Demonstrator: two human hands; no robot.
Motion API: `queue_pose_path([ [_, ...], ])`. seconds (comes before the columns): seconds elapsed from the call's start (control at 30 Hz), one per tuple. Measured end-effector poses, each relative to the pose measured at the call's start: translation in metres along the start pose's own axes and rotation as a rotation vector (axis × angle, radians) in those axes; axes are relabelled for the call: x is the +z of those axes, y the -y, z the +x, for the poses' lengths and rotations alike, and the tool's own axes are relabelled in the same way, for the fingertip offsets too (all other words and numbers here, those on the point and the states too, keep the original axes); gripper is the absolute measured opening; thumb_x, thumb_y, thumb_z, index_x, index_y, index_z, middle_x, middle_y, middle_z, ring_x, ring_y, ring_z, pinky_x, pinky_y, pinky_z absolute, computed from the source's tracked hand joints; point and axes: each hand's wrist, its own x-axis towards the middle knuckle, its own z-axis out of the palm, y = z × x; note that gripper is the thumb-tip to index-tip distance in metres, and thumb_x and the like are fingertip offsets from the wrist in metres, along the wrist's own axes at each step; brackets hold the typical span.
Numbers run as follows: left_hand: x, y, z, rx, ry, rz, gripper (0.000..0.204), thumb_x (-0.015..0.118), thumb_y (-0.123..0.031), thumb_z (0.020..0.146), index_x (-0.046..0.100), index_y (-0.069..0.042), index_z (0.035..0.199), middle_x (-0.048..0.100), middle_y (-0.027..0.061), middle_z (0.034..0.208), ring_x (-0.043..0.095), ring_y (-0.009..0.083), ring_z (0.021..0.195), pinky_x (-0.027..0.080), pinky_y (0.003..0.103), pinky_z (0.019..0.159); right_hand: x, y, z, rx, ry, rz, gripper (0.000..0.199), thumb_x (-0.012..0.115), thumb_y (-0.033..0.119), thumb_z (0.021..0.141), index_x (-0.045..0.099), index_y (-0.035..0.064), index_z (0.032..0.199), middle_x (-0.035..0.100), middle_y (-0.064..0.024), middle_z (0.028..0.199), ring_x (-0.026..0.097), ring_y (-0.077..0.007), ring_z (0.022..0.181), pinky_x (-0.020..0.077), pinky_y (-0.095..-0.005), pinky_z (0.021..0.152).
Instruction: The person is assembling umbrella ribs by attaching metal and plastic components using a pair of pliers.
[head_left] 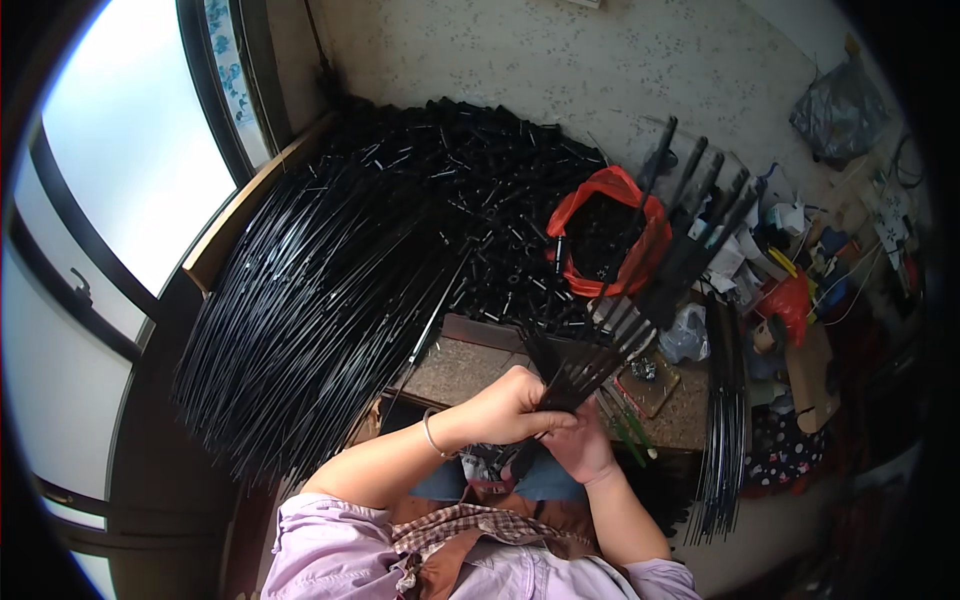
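Note:
Above my lap, both hands hold a bundle of slim black rods (pixel 575 372), fanned out toward the upper right, where they end in thicker dark handles (pixel 716 200). My left hand (pixel 515 405) wraps around the lower part of the bundle, thumb across the rods. Just right of it, my right hand (pixel 580 445) cups the bundle from below and beside; its fingers are partly hidden behind the rods. Behind the bundle lies a speckled worktop (pixel 462 378).
A great heap of long thin black rods (pixel 300 310) fills the left, with short black tubular pieces (pixel 480 165) piled behind. A red plastic bag (pixel 652 245) of dark parts stands at the back. More rods (pixel 725 410) hang over the worktop's right end, near clutter and a clear bag (pixel 686 335).

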Motion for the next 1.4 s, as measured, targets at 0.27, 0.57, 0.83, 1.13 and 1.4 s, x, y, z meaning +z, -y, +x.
queue_pose_path([
  [0.27, 0.047, 0.080, -0.045, 0.276, 0.037, 0.505, 0.030, 0.064, -0.007, 0.065, 0.065, -0.008, 0.095, 0.064, 0.0087, 0.082, 0.062, 0.0246, 0.071, 0.051, 0.032, 0.062, 0.021, 0.063, 0.078, 0.030, -0.109, -0.074, 0.080, 0.035, 0.064, 0.084, 0.034, -0.0029, 0.128, 0.045, -0.0225, 0.125, 0.049, -0.0386, 0.109, 0.0375, -0.0480, 0.095],
  [0.57, 0.046, 0.099, -0.041, -0.059, -0.380, 0.819, 0.070, 0.075, -0.029, 0.060, 0.046, -0.006, 0.120, 0.039, 0.0188, 0.127, 0.033, 0.0339, 0.122, 0.025, 0.051, 0.100, 0.038, 0.079, 0.009, -0.029, 0.295, 0.012, 0.100, 0.005, 0.072, 0.080, 0.055, -0.0099, 0.106, 0.061, -0.0299, 0.089, 0.061, -0.0399, 0.088, 0.0424, -0.0467, 0.091],
  [0.83, 0.020, 0.094, -0.023, 0.390, 0.374, 0.939, 0.044, 0.056, -0.028, 0.074, 0.055, -0.018, 0.116, 0.030, 0.0081, 0.141, 0.028, 0.0248, 0.131, 0.021, 0.051, 0.104, -0.002, 0.037, 0.039, -0.173, -0.462, -0.355, 0.064, 0.037, 0.055, 0.089, 0.046, -0.0021, 0.117, 0.059, -0.0186, 0.104, 0.058, -0.0267, 0.099, 0.0428, -0.0373, 0.089],
  [1.13, 0.019, 0.098, -0.024, 0.473, 0.301, 0.834, 0.039, 0.053, -0.025, 0.070, 0.060, -0.010, 0.106, 0.042, 0.0075, 0.134, 0.035, 0.0236, 0.127, 0.018, 0.050, 0.106, 0.030, 0.056, 0.086, -0.576, -0.130, -0.607, 0.061, 0.050, 0.034, 0.090, 0.022, 0.0115, 0.139, 0.039, -0.0133, 0.131, 0.041, -0.0210, 0.119, 0.0332, -0.0344, 0.097],
  [1.4, 0.020, 0.106, -0.014, 0.482, 0.406, 0.837, 0.022, 0.055, -0.027, 0.070, 0.068, -0.011, 0.078, 0.040, 0.0079, 0.135, 0.036, 0.0244, 0.126, 0.020, 0.048, 0.106, -0.019, 0.009, 0.086, 0.147, -0.361, -0.312, 0.040, 0.055, 0.024, 0.088, 0.043, 0.0080, 0.122, 0.058, -0.0107, 0.105, 0.060, -0.0218, 0.087, 0.0486, -0.0328, 0.074],
])
